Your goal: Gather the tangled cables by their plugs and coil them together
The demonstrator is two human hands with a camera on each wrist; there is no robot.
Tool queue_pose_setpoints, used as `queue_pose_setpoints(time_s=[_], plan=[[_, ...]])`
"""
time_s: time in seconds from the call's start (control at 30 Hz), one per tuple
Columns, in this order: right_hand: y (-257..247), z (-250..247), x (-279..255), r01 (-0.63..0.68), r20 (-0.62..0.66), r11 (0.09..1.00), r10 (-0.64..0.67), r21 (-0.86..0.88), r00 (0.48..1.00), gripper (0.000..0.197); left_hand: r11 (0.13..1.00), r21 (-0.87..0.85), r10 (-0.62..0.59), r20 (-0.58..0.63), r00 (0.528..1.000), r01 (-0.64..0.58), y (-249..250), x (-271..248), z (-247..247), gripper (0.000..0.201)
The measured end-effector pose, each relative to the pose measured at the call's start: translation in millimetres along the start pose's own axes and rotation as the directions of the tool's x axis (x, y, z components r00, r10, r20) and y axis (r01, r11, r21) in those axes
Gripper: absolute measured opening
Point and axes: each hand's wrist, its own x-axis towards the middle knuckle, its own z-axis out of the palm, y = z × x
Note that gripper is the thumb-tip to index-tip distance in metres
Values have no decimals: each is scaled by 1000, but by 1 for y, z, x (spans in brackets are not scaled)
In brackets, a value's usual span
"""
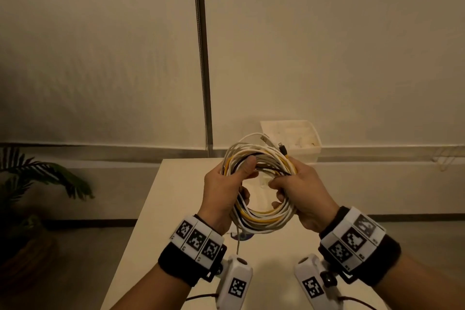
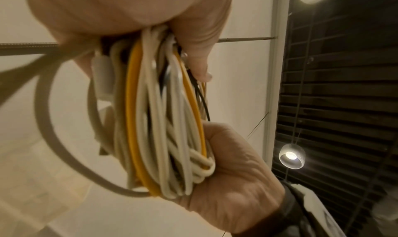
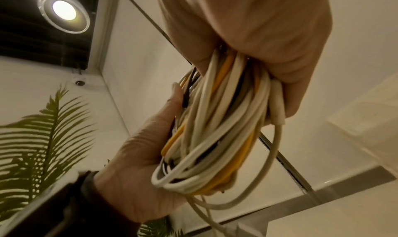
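Note:
A coil of white, yellow and black cables is held in the air above the table, between both hands. My left hand grips its left side, thumb laid over the upper strands. My right hand grips the right side with fingers curled through the loop. Two plugs stick out at the top of the coil, and a loose white end hangs below. In the left wrist view the coil runs from my left hand to my right hand. In the right wrist view the coil is bunched under my right hand.
A pale table lies under the hands. A white bin stands at its far end. A potted palm is on the floor to the left. A dark pole rises along the wall behind.

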Motion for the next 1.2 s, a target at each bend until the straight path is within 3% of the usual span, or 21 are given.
queue_pose_setpoints(time_s=[0.1,0.17,0.23,0.3,0.37,0.4,0.47,0.5,0.57,0.63,0.7,0.73,0.83,0.93,1.0,1.1,1.2], plan=[[2,-3,1,-13,36,999,14,-40,999,31,999,-41,-7,-68,998,4,-5,-2,3,35],[-2,-7,4,-33,134,999,34,-7,990,29,998,-70,-4,-90,996,-2,-3,-1,4,30],[-9,-15,4,-30,286,995,2,96,958,27,992,-125,-10,-93,996,-2,4,2,4,27],[-14,-26,5,1,376,974,-88,226,922,40,984,-177,-3,-86,996,-12,16,7,2,27],[-14,-38,2,57,297,919,-184,389,937,51,976,-214,24,-66,998,-37,33,12,0,28],[-9,-43,-1,87,217,889,-203,449,955,47,972,-226,42,-62,997,-55,42,15,0,27],[9,-44,-13,125,123,911,-187,393,975,31,967,-241,67,-64,996,-80,58,18,-1,25],[22,-38,-19,102,163,950,-155,294,974,23,963,-257,73,-60,995,-86,65,19,-1,27],[51,-15,-33,-5,387,997,-26,81,922,21,953,-290,80,-34,996,-86,73,18,0,32],[77,15,-42,-116,593,991,129,-61,795,28,948,-311,66,-5,998,-64,74,15,1,37],[89,43,-44,-170,685,984,159,-51,711,42,946,-324,39,28,999,-28,72,12,1,46],[92,54,-43,-193,691,981,134,8,711,50,943,-332,27,40,999,-12,69,11,0,47],[91,66,-39,-282,581,905,49,319,813,66,939,-345,19,51,999,0,65,5,-3,34],[92,57,-43,-236,408,751,-49,616,912,60,933,-361,9,2,1000,-8,59,0,-14,30],[88,48,-49,-129,298,731,-105,670,949,66,932,-362,-16,-44,999,-1,50,-1,-22,37],[68,43,-54,50,138,774,-176,632,975,70,935,-353,-76,-119,990,30,31,-5,-25,56],[42,40,-52,148,-23,807,-164,572,986,61,933,-356,-123,-164,979,57,10,-11,-24,53]])
